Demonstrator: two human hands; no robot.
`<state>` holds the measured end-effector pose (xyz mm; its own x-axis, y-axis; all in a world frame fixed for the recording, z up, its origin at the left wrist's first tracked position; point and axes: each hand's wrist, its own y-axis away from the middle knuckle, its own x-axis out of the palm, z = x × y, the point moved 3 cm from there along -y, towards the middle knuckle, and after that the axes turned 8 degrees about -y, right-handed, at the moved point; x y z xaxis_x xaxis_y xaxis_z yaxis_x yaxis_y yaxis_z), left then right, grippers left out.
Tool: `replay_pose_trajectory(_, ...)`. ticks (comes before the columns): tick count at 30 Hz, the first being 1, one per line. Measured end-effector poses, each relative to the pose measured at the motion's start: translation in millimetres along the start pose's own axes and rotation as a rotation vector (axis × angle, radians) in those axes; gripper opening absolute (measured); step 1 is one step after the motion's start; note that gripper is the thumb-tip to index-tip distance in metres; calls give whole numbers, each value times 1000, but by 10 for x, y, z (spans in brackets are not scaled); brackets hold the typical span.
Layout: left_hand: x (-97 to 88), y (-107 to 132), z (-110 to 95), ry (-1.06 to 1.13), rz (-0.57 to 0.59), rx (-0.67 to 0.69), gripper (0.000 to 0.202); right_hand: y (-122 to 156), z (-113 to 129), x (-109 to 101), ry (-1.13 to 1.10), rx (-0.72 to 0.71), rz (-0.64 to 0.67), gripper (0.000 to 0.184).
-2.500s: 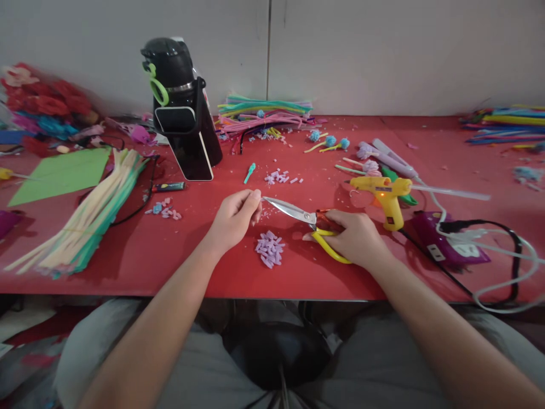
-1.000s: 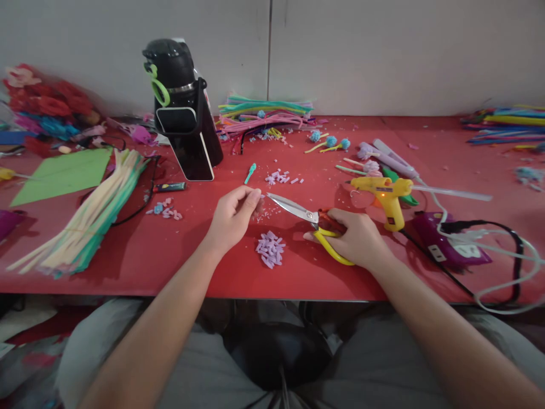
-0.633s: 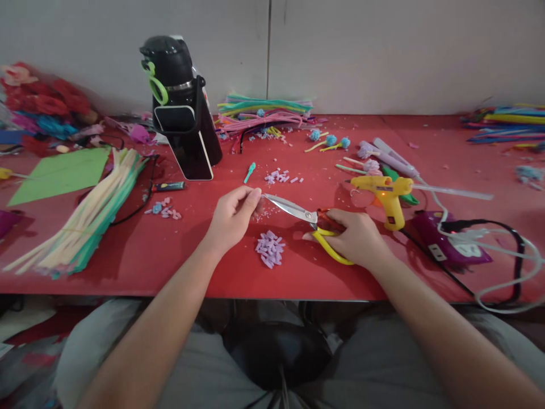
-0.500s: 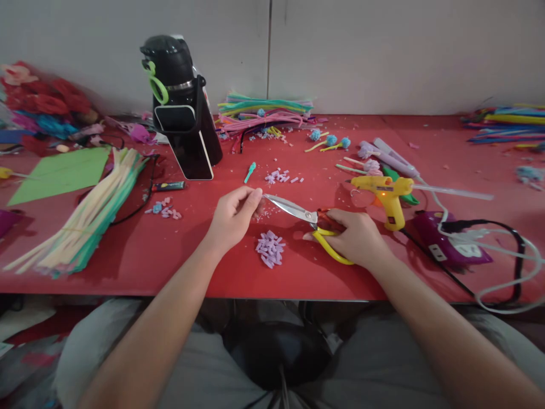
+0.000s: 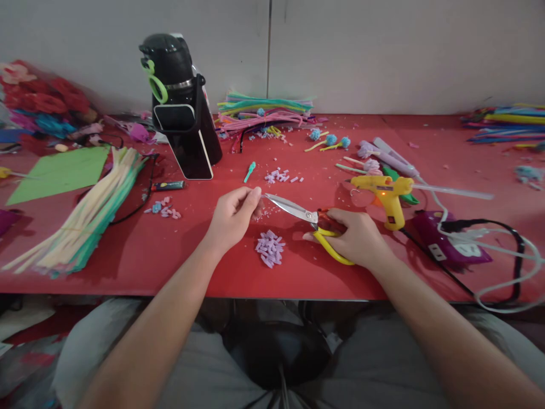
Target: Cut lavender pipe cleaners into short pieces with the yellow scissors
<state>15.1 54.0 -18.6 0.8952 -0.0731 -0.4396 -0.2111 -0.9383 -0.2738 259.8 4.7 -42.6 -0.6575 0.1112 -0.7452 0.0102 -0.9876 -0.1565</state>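
Note:
My right hand grips a pair of scissors by its yellow handles, blades pointing left. My left hand is closed in a pinch of thumb and forefinger, right at the scissor tips. Whatever sits in that pinch is too small to name. Below the blades lies a pile of short lilac pieces on the red table. A second scatter of lilac pieces lies behind my hands, beside a small teal stick with a thicker end. Fine lilac crumbs lie under the blades.
Pipe cleaner bundles lie at left, with more along the wall. A black bottle stands behind my left hand. To the right are a yellow glue gun, its light on, and a purple power strip with cables.
Almost nothing differs. Both hands and the scissors hold their places, and the view has shifted very slightly.

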Motion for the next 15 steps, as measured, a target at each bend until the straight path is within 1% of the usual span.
replay_pose_trajectory(5,0,3,-19,-11,11,-3,36,-10,-13,17,-22,24,-1,66)
replay_pose_trajectory(15,2,10,-19,0,17,-8,35,-14,-30,25,23,-6,-25,64)
